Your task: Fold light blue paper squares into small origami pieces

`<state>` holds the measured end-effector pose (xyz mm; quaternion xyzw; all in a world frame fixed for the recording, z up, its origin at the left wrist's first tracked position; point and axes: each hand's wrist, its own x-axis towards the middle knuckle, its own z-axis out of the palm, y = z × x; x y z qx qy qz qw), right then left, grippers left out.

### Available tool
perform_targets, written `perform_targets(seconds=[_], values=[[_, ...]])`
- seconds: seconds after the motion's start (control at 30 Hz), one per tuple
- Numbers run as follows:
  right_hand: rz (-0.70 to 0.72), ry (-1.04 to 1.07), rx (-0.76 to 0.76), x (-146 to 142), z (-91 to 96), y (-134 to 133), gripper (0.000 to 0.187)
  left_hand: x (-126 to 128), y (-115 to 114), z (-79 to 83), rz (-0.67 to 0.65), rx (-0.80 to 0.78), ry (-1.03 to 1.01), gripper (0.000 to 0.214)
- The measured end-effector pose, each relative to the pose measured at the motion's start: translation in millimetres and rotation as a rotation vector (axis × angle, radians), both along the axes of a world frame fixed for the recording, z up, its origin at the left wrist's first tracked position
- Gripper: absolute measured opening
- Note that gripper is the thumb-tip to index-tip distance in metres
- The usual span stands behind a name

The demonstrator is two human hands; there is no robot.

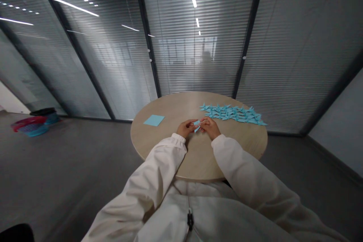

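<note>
Above the middle of the round wooden table, my left hand and my right hand meet around a small folded piece of light blue origami paper. The fingers of both hands pinch it from either side, covering part of it. Its exact folded shape is too small to make out. To the left lies a flat square stack of light blue paper; whether it is one sheet or more, I cannot tell. Rows of folded blue paper cranes are set out at the back right.
Glass partitions with blinds stand just behind the table. On the floor at far left are a red and blue basin and a dark-rimmed bin. A dark rounded object shows at the bottom left corner.
</note>
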<state>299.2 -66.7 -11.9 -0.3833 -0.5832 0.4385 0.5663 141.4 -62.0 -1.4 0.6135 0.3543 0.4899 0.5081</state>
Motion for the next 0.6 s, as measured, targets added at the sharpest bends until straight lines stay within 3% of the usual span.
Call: perform_targets(seconds=[0.1, 0.23, 0.37, 0.5, 0.6], values=[[-0.024, -0.091, 0.074, 0.6, -0.3, -0.5, 0.027, -2.8, 4.7, -3.6, 0.008, -0.084, -0.049, 0.055], [-0.096, -0.253, 0.306, 1.2, 1.5, -3.0, 0.021, -5.8, 7.4, -5.6, 0.006, -0.203, -0.173, 0.048], [-0.063, -0.298, 0.349, 1.0, 2.0, -5.1, 0.019, -6.2, 7.1, -5.0, 0.022, -0.277, -0.212, 0.036], [-0.14, -0.323, 0.353, 1.6, 1.2, -3.9, 0.017, -4.5, 6.0, -3.6, 0.098, -0.242, -0.233, 0.033], [-0.226, -0.356, 0.37, 3.0, 0.8, -2.0, 0.019, -1.9, 3.5, -0.5, 0.081, -0.158, -0.223, 0.04]])
